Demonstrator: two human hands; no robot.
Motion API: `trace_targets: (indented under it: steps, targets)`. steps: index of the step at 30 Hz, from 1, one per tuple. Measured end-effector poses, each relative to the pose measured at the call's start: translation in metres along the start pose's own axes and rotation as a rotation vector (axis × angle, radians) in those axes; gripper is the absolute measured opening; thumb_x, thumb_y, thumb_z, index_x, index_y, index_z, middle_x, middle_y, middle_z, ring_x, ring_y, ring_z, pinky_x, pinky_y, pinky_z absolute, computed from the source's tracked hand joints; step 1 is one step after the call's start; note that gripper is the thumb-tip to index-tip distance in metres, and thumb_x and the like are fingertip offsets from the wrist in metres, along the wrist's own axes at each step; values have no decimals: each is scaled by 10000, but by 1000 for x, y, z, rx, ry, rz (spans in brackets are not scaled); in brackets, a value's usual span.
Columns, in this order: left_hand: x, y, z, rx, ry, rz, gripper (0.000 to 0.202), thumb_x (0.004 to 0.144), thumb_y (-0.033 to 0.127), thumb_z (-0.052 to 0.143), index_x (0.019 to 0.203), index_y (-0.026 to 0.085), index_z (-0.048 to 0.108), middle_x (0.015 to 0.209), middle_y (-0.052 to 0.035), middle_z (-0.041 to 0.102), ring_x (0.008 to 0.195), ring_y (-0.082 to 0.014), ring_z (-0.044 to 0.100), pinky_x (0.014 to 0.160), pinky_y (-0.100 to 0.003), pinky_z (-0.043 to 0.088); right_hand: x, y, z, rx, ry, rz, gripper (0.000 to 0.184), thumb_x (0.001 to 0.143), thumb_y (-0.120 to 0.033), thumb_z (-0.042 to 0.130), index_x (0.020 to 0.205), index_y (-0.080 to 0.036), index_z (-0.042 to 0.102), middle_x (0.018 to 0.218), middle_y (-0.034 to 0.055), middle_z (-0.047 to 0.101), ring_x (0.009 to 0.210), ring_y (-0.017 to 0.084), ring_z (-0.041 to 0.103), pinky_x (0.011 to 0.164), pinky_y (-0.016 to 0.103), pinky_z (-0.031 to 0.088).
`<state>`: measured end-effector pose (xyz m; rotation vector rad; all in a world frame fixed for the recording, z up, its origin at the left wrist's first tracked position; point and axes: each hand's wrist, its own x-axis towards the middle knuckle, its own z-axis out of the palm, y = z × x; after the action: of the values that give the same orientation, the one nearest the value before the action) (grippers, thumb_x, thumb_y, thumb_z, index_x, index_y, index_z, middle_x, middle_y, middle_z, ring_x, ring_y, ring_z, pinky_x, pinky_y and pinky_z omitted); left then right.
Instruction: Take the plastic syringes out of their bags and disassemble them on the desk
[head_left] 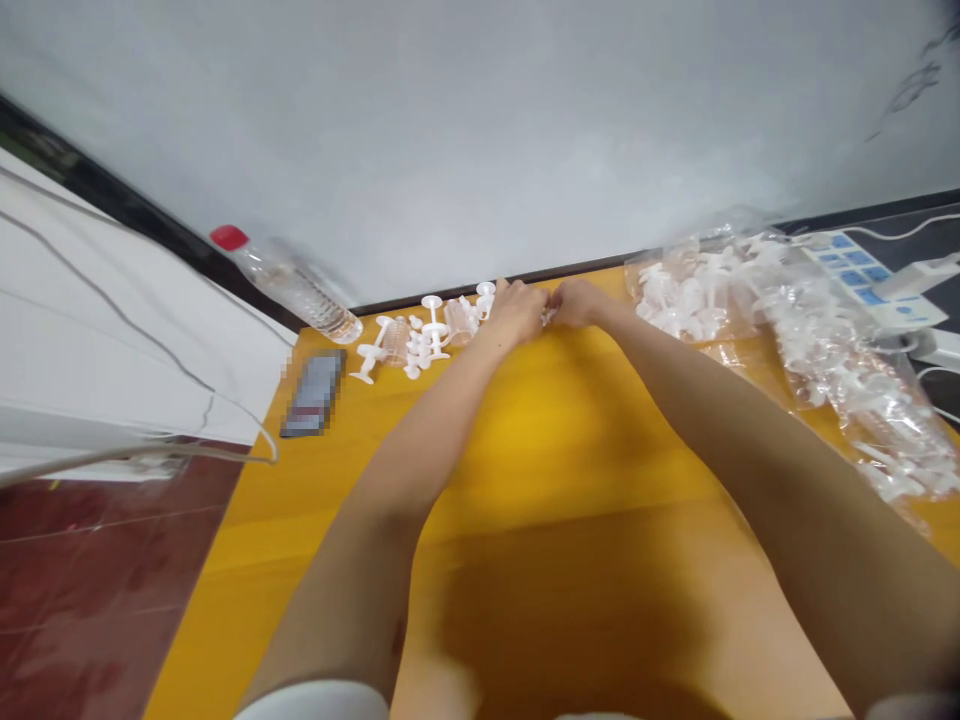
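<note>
At the far edge of the yellow table, my left hand [519,310] and my right hand [579,303] nearly touch. Small pale plastic pieces [549,316] show between them, too blurred to name. The fingers of both hands are curled, and the right ones look pinched at these pieces. What my left fingers hold is hidden behind the hand. Just left of it stand clear ribbed plastic cups [460,321], white plunger-like parts with round discs [433,325], and small white knobbed pieces [415,350], in a row.
A red-capped clear bottle [300,290] stands at the back left, with a phone [313,393] in front. Transparent bags of white plastic parts [697,290] fill the right side, beside a blue-and-white sheet [862,275] and white cables. A pale wall panel [480,130] rises behind the table.
</note>
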<state>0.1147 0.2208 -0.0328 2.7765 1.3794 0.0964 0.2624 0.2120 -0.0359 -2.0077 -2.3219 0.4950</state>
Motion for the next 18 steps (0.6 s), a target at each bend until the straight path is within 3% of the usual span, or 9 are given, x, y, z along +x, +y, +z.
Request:
trace_targets:
  steps: [3, 7, 12, 15, 18]
  targets:
    - [-6, -9, 1, -47, 54, -4, 350, 846, 154, 660, 1193, 188, 691, 1111, -126, 765, 1109, -340, 640, 1014, -495, 353, 7, -1, 5, 60, 36, -8, 242, 792, -245, 734, 1022, -175, 756, 1021, 113, 771, 970, 255, 704, 783, 275, 488]
    - [-27, -21, -6, -129, 155, -16, 303, 870, 172, 636, 1165, 216, 684, 1149, -87, 764, 1122, -321, 643, 1011, -483, 365, 5, -5, 6, 114, 51, -9, 373, 827, -210, 701, 1197, -160, 689, 1173, 111, 751, 1010, 212, 699, 779, 235, 485]
    - [-64, -15, -8, -283, 231, -43, 202, 910, 204, 615, 1087, 199, 714, 1103, -76, 769, 1058, -274, 675, 974, -437, 444, -27, 18, -19, 149, 130, 35, 445, 830, -166, 704, 1273, -147, 683, 1141, 91, 768, 992, 206, 701, 833, 266, 503]
    - [-80, 3, 0, -404, 195, -2, 211, 938, 249, 613, 1110, 186, 720, 1112, -85, 758, 1016, -236, 689, 945, -379, 495, -58, 52, -49, 87, 303, 218, 363, 863, -241, 713, 1183, -75, 754, 1095, 172, 765, 1039, 259, 691, 872, 337, 477]
    - [-83, 24, 14, -414, 93, 68, 244, 957, 272, 611, 1148, 175, 730, 1200, -109, 736, 1066, -249, 690, 986, -388, 502, -91, 86, -72, 25, 373, 462, 404, 899, -322, 675, 1107, 10, 776, 1020, 243, 751, 1108, 309, 664, 851, 388, 421]
